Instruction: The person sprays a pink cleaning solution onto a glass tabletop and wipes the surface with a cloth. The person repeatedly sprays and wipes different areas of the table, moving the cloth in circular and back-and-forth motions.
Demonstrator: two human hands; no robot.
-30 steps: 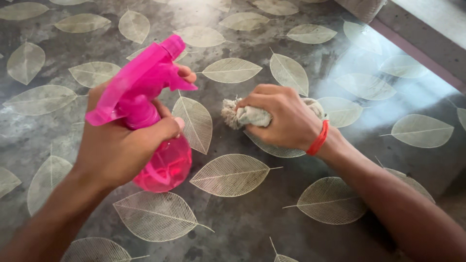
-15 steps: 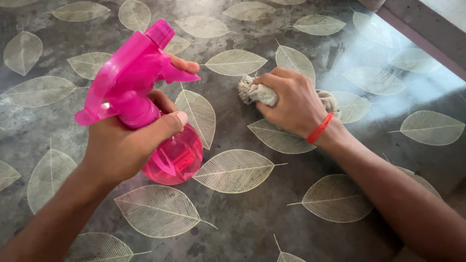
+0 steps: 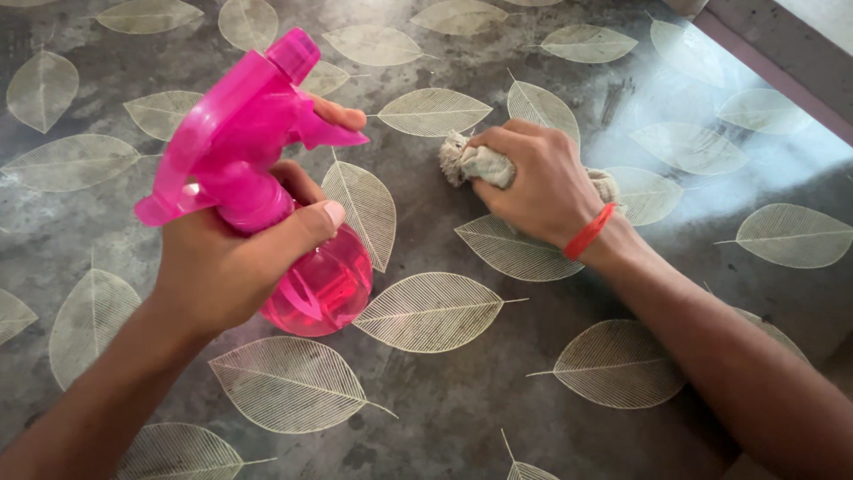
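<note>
My left hand (image 3: 227,258) grips a pink spray bottle (image 3: 258,169) by its neck, with a finger on the trigger and the nozzle pointing up and away. The bottle's round clear-pink body hangs just over the table. My right hand (image 3: 533,182), with a red band on the wrist, is closed on a crumpled beige cloth (image 3: 471,163) and presses it onto the grey table (image 3: 444,409), which is patterned with pale leaves. Part of the cloth sticks out behind the wrist.
The table's far right edge (image 3: 773,76) runs diagonally at the top right, with a light surface beyond it. A glare patch lies on the table near that edge.
My right hand with the cloth has slid away from me and to the left across the table. The spray bottle has stayed in about the same place.
</note>
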